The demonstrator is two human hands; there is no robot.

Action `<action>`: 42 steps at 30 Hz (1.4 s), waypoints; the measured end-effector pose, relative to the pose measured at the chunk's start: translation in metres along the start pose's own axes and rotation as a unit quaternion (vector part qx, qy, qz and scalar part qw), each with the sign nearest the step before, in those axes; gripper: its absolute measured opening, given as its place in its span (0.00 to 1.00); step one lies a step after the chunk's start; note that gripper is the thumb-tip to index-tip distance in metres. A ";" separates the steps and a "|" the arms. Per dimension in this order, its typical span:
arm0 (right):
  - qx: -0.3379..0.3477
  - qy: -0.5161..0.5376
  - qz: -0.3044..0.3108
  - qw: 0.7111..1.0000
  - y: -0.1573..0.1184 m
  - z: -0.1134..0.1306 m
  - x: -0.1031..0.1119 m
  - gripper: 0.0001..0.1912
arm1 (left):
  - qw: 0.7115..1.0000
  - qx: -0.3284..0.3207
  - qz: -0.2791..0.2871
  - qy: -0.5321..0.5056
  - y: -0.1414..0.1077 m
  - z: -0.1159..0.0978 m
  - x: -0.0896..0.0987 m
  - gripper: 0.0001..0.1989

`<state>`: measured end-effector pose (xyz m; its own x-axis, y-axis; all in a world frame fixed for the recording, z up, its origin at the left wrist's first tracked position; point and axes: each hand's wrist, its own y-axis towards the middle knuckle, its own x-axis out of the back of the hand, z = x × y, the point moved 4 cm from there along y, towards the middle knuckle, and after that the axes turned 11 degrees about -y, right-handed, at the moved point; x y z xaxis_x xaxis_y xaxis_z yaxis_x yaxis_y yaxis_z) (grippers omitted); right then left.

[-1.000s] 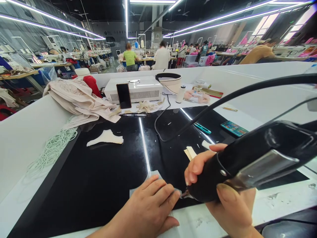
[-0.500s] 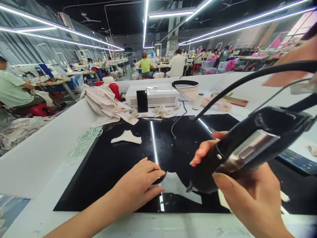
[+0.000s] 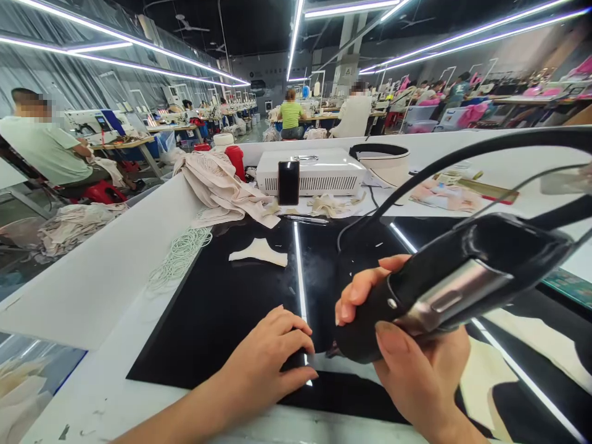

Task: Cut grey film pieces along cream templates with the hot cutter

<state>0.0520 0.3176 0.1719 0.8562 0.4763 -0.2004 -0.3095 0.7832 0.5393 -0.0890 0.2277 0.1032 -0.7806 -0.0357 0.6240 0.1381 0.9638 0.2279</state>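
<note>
My right hand (image 3: 416,370) is wrapped around a thick black corded handheld tool (image 3: 481,271) with a metal plate on its side. The tool slants down to the left, its tip low over a pale fabric piece (image 3: 361,369) on the glossy black board (image 3: 208,320). Just left of the tip, my left hand (image 3: 263,351) curls over a small black object (image 3: 295,359), mostly hidden by the fingers. That hand presses down near the fabric's left end. Farther back on the board lies a curved cream fabric piece (image 3: 259,251).
Larger cream pieces (image 3: 485,382) lie at the right. Behind the board stand a white vented box (image 3: 324,172), a phone (image 3: 288,183) and a heap of beige fabric (image 3: 222,185). Green cord loops (image 3: 180,253) lie left. Low white walls (image 3: 102,259) border the table; people sit beyond.
The view has swung, shifting the background rightward. My right hand has brought the tool left, closer to my left hand, which stays on the small black object. More cream fabric shows at the right.
</note>
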 end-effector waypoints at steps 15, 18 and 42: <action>-0.031 0.016 0.014 0.999 -0.004 -0.006 -0.013 0.21 | 0.980 0.099 -0.077 -0.152 0.002 0.001 0.010 0.10; -0.032 0.016 0.019 0.999 -0.005 -0.009 -0.014 0.19 | 0.980 0.100 -0.079 -0.156 0.002 0.002 0.009 0.10; -0.029 0.019 0.032 0.999 -0.001 0.002 -0.004 0.17 | 0.999 -0.032 -0.002 -0.028 -0.001 0.002 -0.004 0.19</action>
<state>0.0498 0.3141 0.1738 0.8180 0.5401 -0.1979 -0.3878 0.7719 0.5037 -0.0872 0.2271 0.0994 -0.8134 -0.0222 0.5813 0.1729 0.9448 0.2782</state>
